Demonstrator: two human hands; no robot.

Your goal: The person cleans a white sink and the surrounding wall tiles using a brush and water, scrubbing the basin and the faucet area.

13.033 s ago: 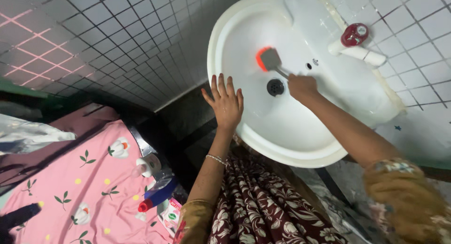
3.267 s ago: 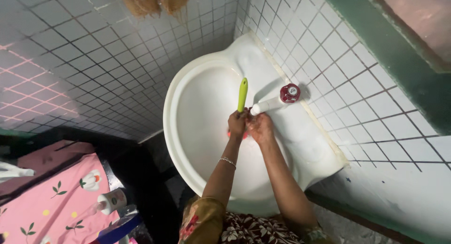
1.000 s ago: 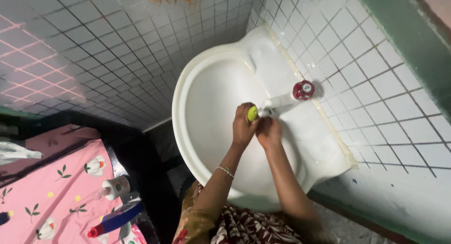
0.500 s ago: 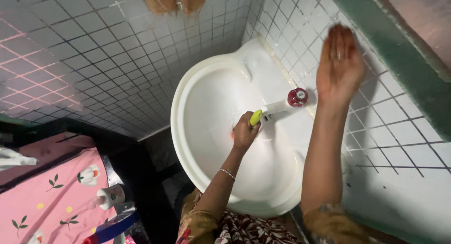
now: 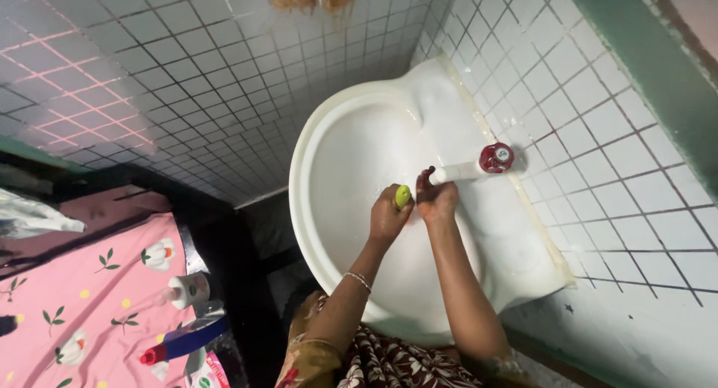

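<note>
Tiles (image 5: 187, 74), white with dark grout, cover both walls meeting in a corner; white basin (image 5: 351, 134) mounted there, white tap with red knob (image 5: 495, 158) on its right rim. Pink floral cloth (image 5: 90, 283) lower left, with a white bottle (image 5: 188, 289) and a blue red-capped bottle (image 5: 183, 342) at its edge. Left hand (image 5: 387, 217) over the bowl, clenched around a green brush handle (image 5: 403, 196). Right hand (image 5: 437, 197) just beside it under the spout, fingers loosely curled, holding nothing visible.
</note>
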